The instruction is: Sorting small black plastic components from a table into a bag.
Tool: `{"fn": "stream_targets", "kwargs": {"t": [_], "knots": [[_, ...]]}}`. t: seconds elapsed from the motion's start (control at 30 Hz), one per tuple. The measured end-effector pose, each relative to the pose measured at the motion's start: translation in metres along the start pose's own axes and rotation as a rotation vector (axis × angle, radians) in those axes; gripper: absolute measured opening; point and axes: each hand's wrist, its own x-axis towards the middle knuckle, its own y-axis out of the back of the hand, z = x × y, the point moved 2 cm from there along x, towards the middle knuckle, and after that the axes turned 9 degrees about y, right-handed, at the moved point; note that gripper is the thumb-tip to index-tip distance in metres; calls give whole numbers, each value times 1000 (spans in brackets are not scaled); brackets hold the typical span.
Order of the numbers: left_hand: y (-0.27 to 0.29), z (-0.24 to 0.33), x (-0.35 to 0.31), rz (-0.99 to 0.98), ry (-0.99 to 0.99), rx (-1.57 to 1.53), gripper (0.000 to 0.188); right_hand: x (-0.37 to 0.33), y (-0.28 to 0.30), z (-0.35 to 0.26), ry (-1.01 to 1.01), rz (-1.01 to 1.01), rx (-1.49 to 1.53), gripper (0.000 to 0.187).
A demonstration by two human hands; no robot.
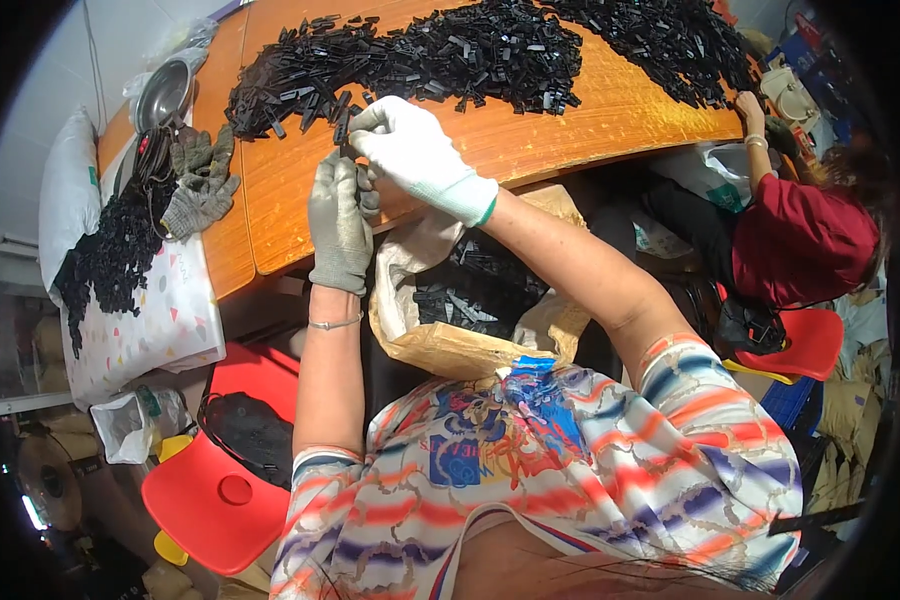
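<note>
My left hand, in a grey work glove, is closed at the near edge of the wooden table. Above it my right hand, in a white glove, has its fingers pinched together. Between the two hands is a small black plastic piece, partly hidden by the gloves. Just beyond them a long heap of similar black pieces lies across the tabletop. Below my hands an open paper sack rests against my lap, with more black pieces inside.
A second black heap lies at the far right, where a person in a dark red shirt reaches onto the table. Left are grey gloves, a metal bowl and another black heap. A red chair stands lower left.
</note>
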Motion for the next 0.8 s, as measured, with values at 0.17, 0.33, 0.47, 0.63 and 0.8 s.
{"fn": "stream_targets", "kwargs": {"t": [0.17,0.33,0.47,0.63,0.8], "knots": [[4,-6,-2,48,-11,142,18,-4,1,1,100,-56,-168,24],[1,-10,0,127,-130,376,19,-2,4,-2,374,-190,-531,20],[0,-12,2,200,-218,490,23,-1,3,-8,413,-363,-755,12],[-3,-21,8,273,-167,630,24,-8,11,-1,400,-430,-803,11],[-15,-24,15,170,16,476,28,-16,21,8,322,-362,-832,12]]}}
